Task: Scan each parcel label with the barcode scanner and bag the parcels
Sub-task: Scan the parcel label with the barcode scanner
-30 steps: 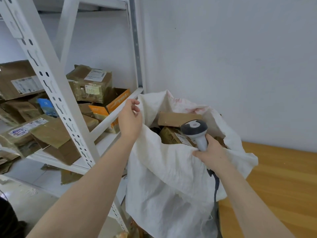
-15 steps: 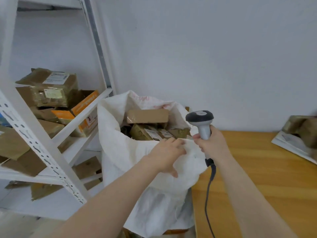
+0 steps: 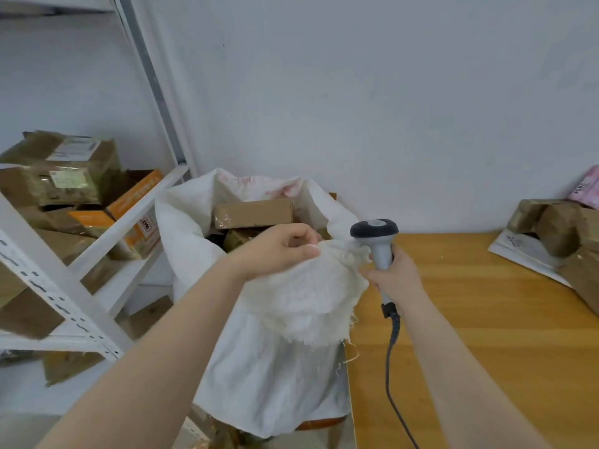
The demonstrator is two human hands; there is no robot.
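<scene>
White woven sack (image 3: 275, 351) stands open beside the left edge of the wooden table (image 3: 486, 335), between it and the white metal shelving (image 3: 64, 296). Coarse weave, frayed threads along the folded-over rim, faint pink print inside the back wall. Brown cardboard parcels (image 3: 254, 213) packed inside, the top one lying flat, taped. Left hand (image 3: 278, 251) closed on the sack's near rim, fingers bunching the fabric. Right hand (image 3: 395, 277) wrapped tight around the grey handle of the barcode scanner (image 3: 376, 236), held upright, dark head on top, black cable (image 3: 390, 367) hanging down over the table. Scanner just beside the sack rim, touching or nearly touching the fabric. More taped parcels (image 3: 564, 234) at the table's far right on a white sheet, pink package (image 3: 586, 187) behind them. Shelf parcels (image 3: 61, 173) stacked at left, one orange-and-white box.

Versus half a second ago: left hand sits higher and has gathered more of the rim, fabric now lifted into a bunch near the scanner. Right hand keeps the same grip on the scanner. View shifted slightly right.
</scene>
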